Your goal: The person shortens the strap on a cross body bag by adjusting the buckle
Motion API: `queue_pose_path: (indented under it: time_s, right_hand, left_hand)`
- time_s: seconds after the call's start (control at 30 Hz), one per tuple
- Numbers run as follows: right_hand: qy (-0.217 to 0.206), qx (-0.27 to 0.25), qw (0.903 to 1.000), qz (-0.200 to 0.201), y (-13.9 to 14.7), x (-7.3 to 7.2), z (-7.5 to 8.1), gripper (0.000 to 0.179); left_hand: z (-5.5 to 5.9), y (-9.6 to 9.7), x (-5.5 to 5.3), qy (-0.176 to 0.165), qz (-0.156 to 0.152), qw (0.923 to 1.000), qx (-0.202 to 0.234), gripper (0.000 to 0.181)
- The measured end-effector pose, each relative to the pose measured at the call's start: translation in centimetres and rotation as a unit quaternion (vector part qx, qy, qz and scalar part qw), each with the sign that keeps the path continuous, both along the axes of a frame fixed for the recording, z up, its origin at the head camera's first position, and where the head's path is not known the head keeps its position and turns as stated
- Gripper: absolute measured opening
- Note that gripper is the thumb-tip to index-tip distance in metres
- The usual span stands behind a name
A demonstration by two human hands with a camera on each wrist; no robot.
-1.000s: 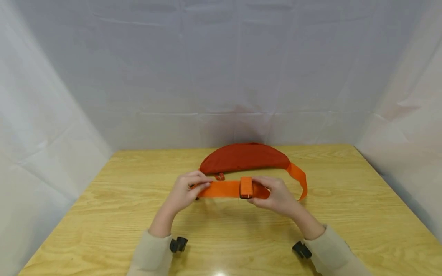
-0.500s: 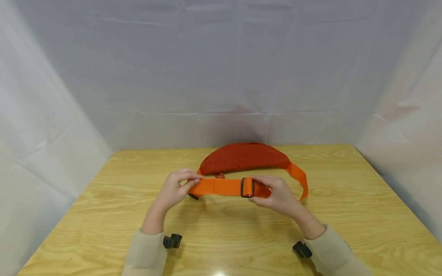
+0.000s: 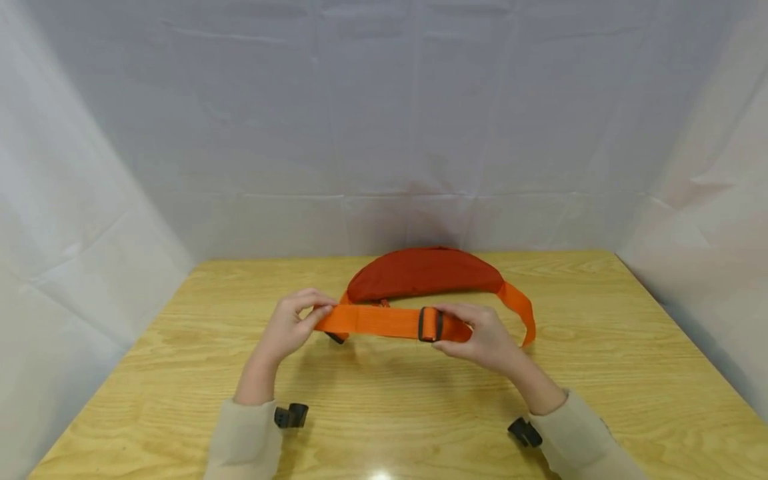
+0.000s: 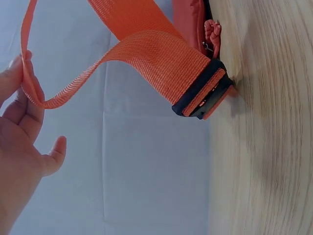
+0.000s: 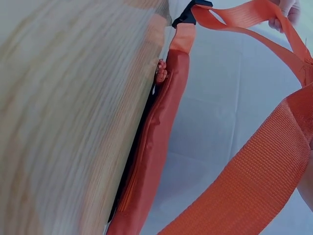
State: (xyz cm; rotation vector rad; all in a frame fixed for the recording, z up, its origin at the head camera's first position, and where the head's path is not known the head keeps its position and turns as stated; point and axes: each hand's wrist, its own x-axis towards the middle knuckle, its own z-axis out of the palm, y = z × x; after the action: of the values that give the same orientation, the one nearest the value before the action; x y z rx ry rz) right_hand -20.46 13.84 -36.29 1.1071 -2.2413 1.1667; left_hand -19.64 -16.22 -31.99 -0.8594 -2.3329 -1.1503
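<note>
The strap [image 3: 375, 321] stretches flat between my two hands, held up off the table [image 3: 180, 347], just in front of the bag [image 3: 425, 273]. My left hand [image 3: 287, 329] pinches the strap's left end, thumb and fingertips closed on the webbing, the other fingers loosely curled. Just below that end hangs the black buckle [image 4: 201, 95], close to the bag's left tip. My right hand [image 3: 483, 335] grips the strap beside the slider [image 3: 430, 324], fingers curled round it. Past my right hand the strap loops back to the bag's right end. The bag lies flat on the table.
</note>
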Motion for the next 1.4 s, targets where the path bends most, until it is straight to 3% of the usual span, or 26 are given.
queue_pose_path:
  time_s: [0.13, 0.37, 0.77, 1.17, 1.4]
  right_hand:
    - [0.013, 0.003, 0.9999, 0.002, -0.1, -0.1, -0.1, 0.048]
    - [0.013, -0.002, 0.9999, 0.001, 0.0, 0.0, -0.1, 0.047]
    - [0.004, 0.006, 0.9999, -0.008, 0.0, -0.1, -0.1, 0.048]
    - [-0.009, 0.016, 0.999, -0.039, 0.3, 0.1, 0.1, 0.047]
    - [0.003, 0.021, 0.9988, -0.044, 0.3, 0.0, 0.0, 0.049]
  left_hand:
    - [0.0, -0.2, 0.0, -0.011, 0.014, 0.9997, -0.014, 0.011]
    - [-2.8, -2.3, -2.2, -0.044, 0.048, 0.9977, -0.017, 0.013]
    - [-3.2, -2.6, -2.6, -0.052, 0.032, 0.9977, -0.03, 0.011]
    - [-3.7, -1.2, -2.5, -0.125, 0.008, 0.9887, -0.083, 0.014]
    - [-4.3, -0.2, -2.8, -0.108, -0.033, 0.9849, -0.131, 0.016]
